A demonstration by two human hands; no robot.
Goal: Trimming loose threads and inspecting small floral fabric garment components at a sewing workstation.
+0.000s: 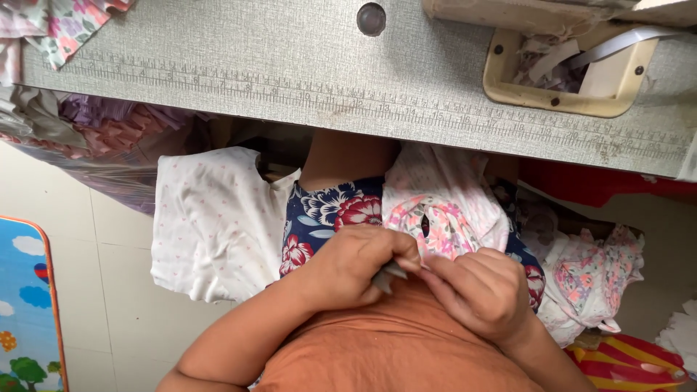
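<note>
My left hand (356,265) is closed around a small grey metal tool (392,274), likely a thread snip, held over my lap. Close beside it, my right hand (483,290) pinches the edge of a small pink floral garment piece (435,218) that lies on my lap. The two hands nearly touch at the fingertips. Under the fabric I see a navy skirt with red flowers (327,214) and an orange top (392,341).
A grey sewing table edge with a printed ruler (348,80) runs across the top, with a beige recessed tray (573,69) holding scraps. White dotted fabric (214,225) hangs at left. More floral pieces (595,279) lie at right. Tiled floor and a colourful mat (29,305) lie below.
</note>
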